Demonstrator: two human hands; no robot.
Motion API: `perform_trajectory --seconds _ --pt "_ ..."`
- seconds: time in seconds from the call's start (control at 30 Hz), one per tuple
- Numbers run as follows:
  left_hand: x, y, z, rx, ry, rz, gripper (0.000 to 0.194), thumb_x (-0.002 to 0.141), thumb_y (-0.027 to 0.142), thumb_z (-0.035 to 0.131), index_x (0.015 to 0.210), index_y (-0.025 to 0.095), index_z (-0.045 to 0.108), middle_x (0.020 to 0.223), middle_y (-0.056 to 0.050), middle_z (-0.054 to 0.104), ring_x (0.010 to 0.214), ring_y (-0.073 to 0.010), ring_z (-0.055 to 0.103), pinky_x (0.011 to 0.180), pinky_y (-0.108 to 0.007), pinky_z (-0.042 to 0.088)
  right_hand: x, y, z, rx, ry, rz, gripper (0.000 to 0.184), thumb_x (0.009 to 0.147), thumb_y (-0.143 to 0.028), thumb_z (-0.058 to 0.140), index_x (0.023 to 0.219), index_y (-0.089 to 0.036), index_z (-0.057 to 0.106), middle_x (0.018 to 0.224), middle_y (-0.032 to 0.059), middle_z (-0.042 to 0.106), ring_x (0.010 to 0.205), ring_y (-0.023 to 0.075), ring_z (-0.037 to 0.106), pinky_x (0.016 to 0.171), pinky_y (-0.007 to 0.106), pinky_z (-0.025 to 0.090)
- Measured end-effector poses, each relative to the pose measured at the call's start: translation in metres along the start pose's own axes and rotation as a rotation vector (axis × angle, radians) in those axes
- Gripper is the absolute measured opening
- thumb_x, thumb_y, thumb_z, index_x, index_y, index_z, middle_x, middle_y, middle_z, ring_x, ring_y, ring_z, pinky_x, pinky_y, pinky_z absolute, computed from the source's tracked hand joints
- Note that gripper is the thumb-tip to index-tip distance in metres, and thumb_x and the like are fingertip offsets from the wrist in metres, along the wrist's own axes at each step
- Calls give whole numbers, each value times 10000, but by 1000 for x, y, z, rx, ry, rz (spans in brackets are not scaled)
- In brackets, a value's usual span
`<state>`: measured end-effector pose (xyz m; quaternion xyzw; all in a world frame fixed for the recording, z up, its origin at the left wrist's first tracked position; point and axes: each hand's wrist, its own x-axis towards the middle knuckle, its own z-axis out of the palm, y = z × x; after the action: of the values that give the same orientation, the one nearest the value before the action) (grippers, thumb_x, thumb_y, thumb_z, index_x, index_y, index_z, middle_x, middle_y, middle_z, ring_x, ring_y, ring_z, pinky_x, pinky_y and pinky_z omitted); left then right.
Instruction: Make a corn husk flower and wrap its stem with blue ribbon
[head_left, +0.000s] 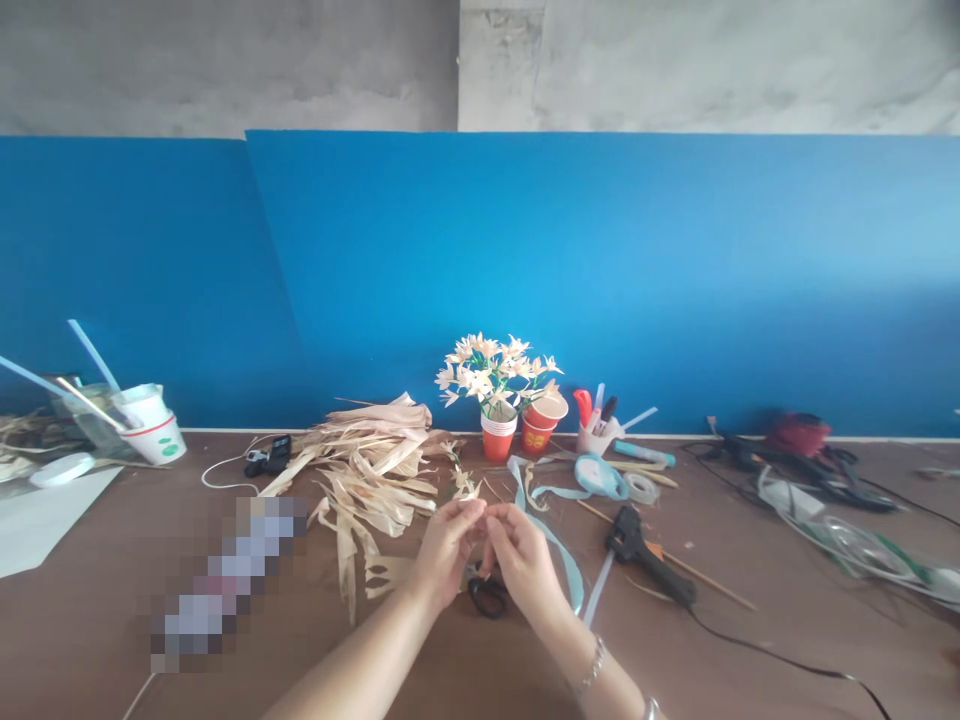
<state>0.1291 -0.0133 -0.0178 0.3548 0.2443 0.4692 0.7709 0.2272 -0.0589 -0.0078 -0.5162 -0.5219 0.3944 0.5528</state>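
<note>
Forearms (375, 640) nearest; petals (469, 494) pinched by left hand (448, 550); right hand (520, 552) closed (contents unclear). Beyond grip, flowers (478, 380) seemingly done; leftward, husks (386, 440) unworked.

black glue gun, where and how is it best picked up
Probably by the handle, from the right and above: the black glue gun lies on the table with its handle slanting down toward the right, away from the body. Mind the cord at the handle's end.
</note>
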Motion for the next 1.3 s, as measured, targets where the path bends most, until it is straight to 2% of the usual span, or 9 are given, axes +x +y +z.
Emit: perform_trajectory --seconds 0.17,0.33,0.57,0.83,1.07,1.2,1.3 --pt "0 -2 1 67 31 41 312 664 394 742 650 134 571 531 19 535 406 -93 484 329 -193 317 -1 1 0 -19 25 18 224 871 -393 456 834 -178 505 441 -50 526 389 101 469 404 197 324" --pt "1 -2 1 108 72 98 301 641 356 764 585 131 572 521 33 509 455 -65 449 434 -191 321 1 3 1 -19 37 20 242 874 -407 464 775 -188 495 467 -29 561 404 97 460 412 197 330" --pt "3 9 -1 139 101 97 269 613 341 777 601 133 607 557 23 545 534 -89 489 529 -208 361 4 3 -4 -15 -29 36 269 866 -440 488 836 -176 533 567 2 623 445 96 477 427 194 361" --pt "4 8 -7 81 -21 5 280 618 345 775 638 142 584 556 29 528 460 -97 487 393 -204 337 4 4 -4 1 -38 26 232 850 -396 496 776 -177 520 482 -19 583 391 84 429 407 195 319" --pt "3 12 -3 106 -19 -23 300 611 347 784 617 136 571 528 28 531 441 -84 491 418 -195 363 4 3 -2 58 -17 48 324 825 -500 532 763 -183 515 493 -10 602 402 102 471 411 207 351" --pt "1 10 1 124 -38 -68 291 641 369 766 754 144 619 466 49 497 390 -78 438 388 -194 351 6 6 -1 173 10 98 395 806 -575 534 773 -182 516 517 -4 605 450 128 541 410 208 374" --pt "0 9 3 74 -52 -69 347 653 393 752 866 150 623 494 49 510 392 -91 450 385 -216 390 7 6 0 226 13 121 427 797 -602 531 771 -176 521 528 3 605 462 136 555 400 206 367"
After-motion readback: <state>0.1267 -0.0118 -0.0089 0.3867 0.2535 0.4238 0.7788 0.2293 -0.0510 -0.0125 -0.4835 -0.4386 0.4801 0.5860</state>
